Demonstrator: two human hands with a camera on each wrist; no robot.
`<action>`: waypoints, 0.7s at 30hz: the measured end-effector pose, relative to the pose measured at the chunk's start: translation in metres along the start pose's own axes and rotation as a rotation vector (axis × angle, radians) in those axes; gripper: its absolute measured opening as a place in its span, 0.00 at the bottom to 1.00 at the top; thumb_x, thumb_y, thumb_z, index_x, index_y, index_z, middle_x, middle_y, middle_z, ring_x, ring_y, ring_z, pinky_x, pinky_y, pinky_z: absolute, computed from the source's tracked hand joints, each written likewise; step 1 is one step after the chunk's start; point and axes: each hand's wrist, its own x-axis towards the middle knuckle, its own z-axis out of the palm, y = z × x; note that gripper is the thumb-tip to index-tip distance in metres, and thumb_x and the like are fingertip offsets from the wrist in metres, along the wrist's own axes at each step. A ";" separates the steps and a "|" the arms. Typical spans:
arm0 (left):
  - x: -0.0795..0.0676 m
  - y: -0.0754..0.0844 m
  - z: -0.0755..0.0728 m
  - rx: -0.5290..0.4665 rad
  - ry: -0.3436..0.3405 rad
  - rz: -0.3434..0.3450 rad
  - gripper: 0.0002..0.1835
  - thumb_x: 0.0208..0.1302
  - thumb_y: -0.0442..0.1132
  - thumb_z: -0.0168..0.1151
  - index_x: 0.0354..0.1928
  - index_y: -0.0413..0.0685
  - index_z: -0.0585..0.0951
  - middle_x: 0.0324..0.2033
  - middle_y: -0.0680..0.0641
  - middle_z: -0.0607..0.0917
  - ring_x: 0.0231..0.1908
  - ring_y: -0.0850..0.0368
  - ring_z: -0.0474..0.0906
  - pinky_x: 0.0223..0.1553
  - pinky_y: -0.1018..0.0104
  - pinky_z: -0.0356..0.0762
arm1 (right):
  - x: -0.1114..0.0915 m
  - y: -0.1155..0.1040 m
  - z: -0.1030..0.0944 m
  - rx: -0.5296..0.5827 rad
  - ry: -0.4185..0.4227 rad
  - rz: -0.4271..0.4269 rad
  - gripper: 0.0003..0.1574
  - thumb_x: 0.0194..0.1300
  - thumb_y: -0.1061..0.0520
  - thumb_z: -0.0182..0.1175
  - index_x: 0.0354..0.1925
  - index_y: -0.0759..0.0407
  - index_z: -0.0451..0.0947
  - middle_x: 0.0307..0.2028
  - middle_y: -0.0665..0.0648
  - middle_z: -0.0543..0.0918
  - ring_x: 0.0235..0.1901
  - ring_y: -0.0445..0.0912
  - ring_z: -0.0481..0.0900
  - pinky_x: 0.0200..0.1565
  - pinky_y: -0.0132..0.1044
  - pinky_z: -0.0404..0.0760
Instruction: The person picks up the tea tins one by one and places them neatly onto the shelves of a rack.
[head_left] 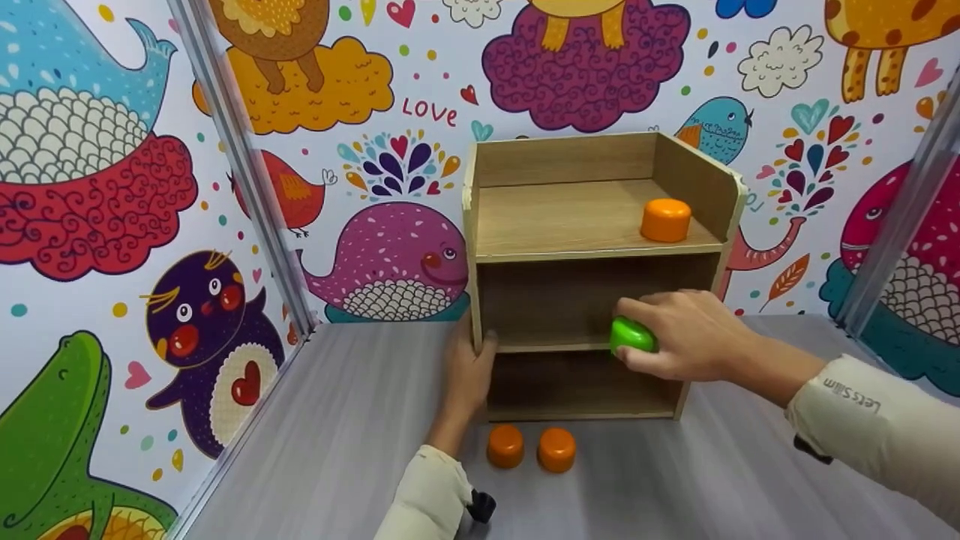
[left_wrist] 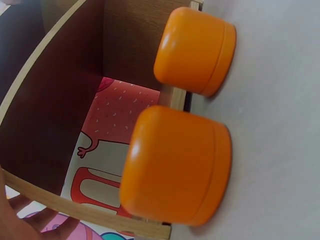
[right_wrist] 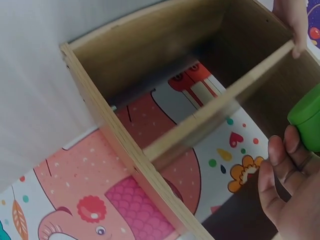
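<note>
My right hand (head_left: 686,334) holds a small green rounded canister (head_left: 632,337) at the front of the wooden shelf's middle level. Thumb and fingers are around it; in the right wrist view the green canister (right_wrist: 307,117) shows at the right edge. My left hand (head_left: 466,367) grips the left side panel of the wooden shelf (head_left: 589,251), thumb at the front edge and fingers on the outer side. One orange canister (head_left: 666,220) stands on the top level at the right. A left orange canister (head_left: 505,446) and a right orange canister (head_left: 556,450) stand in front of the shelf.
The shelf stands on a grey tabletop (head_left: 322,442), near a back wall (head_left: 427,67) printed with cartoon animals. Metal posts, such as the left one (head_left: 247,165), run up the corners. The shelf has an open back, through which the wall print shows.
</note>
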 end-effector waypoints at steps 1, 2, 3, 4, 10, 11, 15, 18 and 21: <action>0.000 0.000 0.000 0.003 -0.001 -0.004 0.30 0.67 0.49 0.52 0.70 0.62 0.59 0.64 0.54 0.67 0.62 0.59 0.64 0.64 0.54 0.62 | 0.001 0.001 -0.003 0.001 -0.005 0.007 0.22 0.54 0.34 0.57 0.44 0.41 0.72 0.21 0.43 0.70 0.16 0.38 0.63 0.17 0.30 0.61; 0.000 0.000 0.000 0.004 -0.002 -0.008 0.30 0.67 0.49 0.52 0.70 0.63 0.59 0.65 0.54 0.67 0.63 0.59 0.64 0.64 0.54 0.62 | 0.002 0.001 -0.006 0.001 -0.006 0.010 0.23 0.54 0.34 0.57 0.44 0.42 0.72 0.21 0.43 0.71 0.17 0.38 0.63 0.17 0.30 0.61; 0.000 0.000 0.000 0.005 -0.002 -0.013 0.30 0.66 0.50 0.52 0.70 0.64 0.59 0.64 0.54 0.68 0.62 0.59 0.64 0.63 0.54 0.62 | 0.003 0.002 -0.008 0.001 -0.005 0.011 0.23 0.54 0.34 0.57 0.45 0.42 0.72 0.22 0.43 0.72 0.17 0.39 0.63 0.17 0.31 0.61; -0.001 0.000 0.000 0.004 0.000 -0.016 0.30 0.66 0.50 0.52 0.70 0.64 0.59 0.64 0.54 0.68 0.62 0.59 0.65 0.63 0.54 0.62 | 0.003 0.003 -0.011 -0.002 -0.004 0.012 0.23 0.54 0.34 0.57 0.45 0.42 0.72 0.22 0.44 0.72 0.17 0.39 0.63 0.18 0.31 0.61; -0.004 0.000 0.000 -0.001 0.000 -0.032 0.31 0.66 0.50 0.53 0.70 0.65 0.59 0.64 0.52 0.69 0.61 0.57 0.66 0.61 0.53 0.65 | 0.006 0.005 -0.019 -0.003 0.002 0.009 0.25 0.55 0.33 0.56 0.47 0.42 0.73 0.22 0.44 0.74 0.18 0.39 0.65 0.18 0.31 0.62; -0.004 0.000 0.000 -0.002 -0.003 -0.031 0.31 0.66 0.50 0.52 0.70 0.64 0.59 0.64 0.52 0.69 0.61 0.57 0.66 0.61 0.53 0.65 | 0.006 0.005 -0.020 -0.001 -0.001 0.010 0.25 0.55 0.33 0.56 0.47 0.42 0.73 0.23 0.44 0.74 0.18 0.39 0.65 0.18 0.30 0.62; -0.003 0.000 0.000 -0.005 -0.004 -0.027 0.30 0.66 0.51 0.52 0.70 0.65 0.59 0.64 0.52 0.69 0.61 0.57 0.66 0.61 0.53 0.65 | 0.007 0.007 -0.025 0.004 -0.013 0.014 0.25 0.57 0.32 0.54 0.48 0.42 0.72 0.24 0.44 0.75 0.19 0.39 0.66 0.19 0.30 0.63; -0.002 0.000 -0.001 -0.004 -0.005 -0.023 0.31 0.66 0.52 0.52 0.70 0.65 0.58 0.64 0.53 0.68 0.62 0.58 0.66 0.62 0.53 0.64 | 0.008 0.009 -0.030 0.006 -0.019 0.017 0.26 0.57 0.32 0.54 0.49 0.42 0.72 0.25 0.45 0.76 0.20 0.39 0.67 0.19 0.30 0.64; -0.001 0.001 0.000 -0.004 -0.005 -0.023 0.31 0.66 0.51 0.52 0.70 0.64 0.58 0.64 0.53 0.68 0.62 0.58 0.66 0.62 0.53 0.64 | 0.008 0.011 -0.033 0.006 -0.020 0.022 0.27 0.56 0.30 0.54 0.49 0.41 0.72 0.25 0.46 0.77 0.21 0.40 0.68 0.19 0.30 0.65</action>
